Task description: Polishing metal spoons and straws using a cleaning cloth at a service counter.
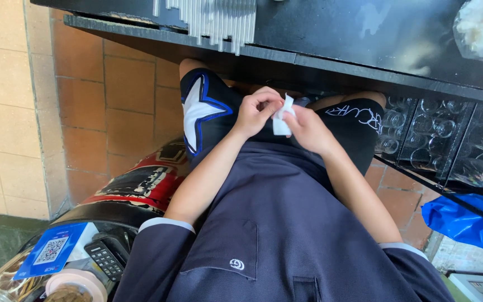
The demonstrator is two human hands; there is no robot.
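While I look down past my dark shirt, my left hand (258,109) and right hand (307,127) meet at the middle of the frame, both pinching a small white piece of paper (281,120) between fingertips, just above my black shorts (208,109). Clear straws (219,19) hang off the black counter (336,33) at the top. Glasses (431,134) sit on the shelf at right, a calculator (104,260) at lower left.

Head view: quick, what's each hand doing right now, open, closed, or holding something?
Left hand: closed, pinching the small white paper piece.
Right hand: closed on the same white paper piece.
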